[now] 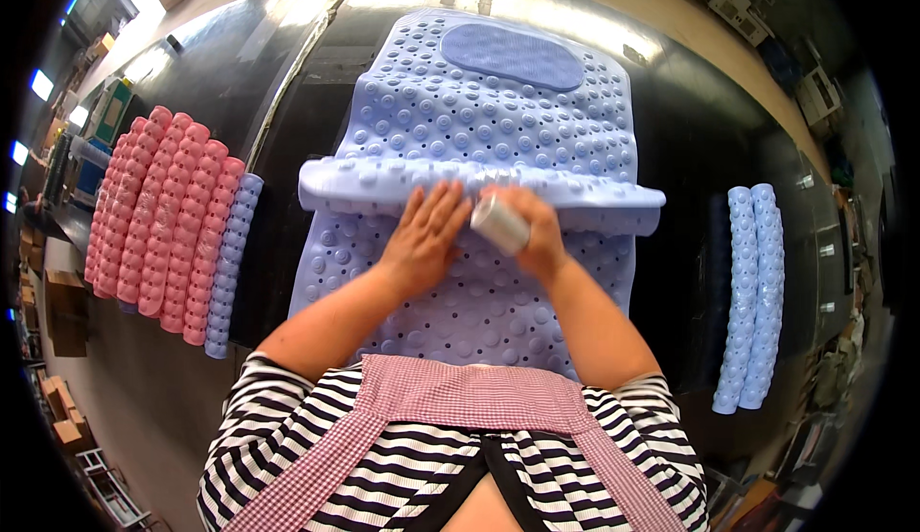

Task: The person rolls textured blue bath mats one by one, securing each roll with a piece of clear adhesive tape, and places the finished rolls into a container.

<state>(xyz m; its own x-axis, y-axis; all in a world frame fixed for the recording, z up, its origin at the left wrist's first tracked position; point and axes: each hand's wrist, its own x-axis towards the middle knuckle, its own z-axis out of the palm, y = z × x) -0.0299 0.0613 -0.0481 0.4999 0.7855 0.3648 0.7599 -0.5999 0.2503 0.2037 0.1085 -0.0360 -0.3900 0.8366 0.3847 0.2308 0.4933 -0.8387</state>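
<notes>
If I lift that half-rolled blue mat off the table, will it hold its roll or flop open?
Probably floppy: the blue mat bends into a soft roll under the left hand and drapes flat elsewhere. It would likely unroll once released. The finished rolls look apt to roll if nudged sideways.

A long black table with a glossy top fills the middle of the view; bright overhead light glares off its far end, and a seam runs across its left part; beyond its far edge lies a tan floor; at the left, blue-white lights glow along the dark rim, beside a green box and stacked cardboard boxes; more cartons sit lower left near a white rack; at the right, cluttered shelving curves down the edge, its contents too small to tell.
</notes>
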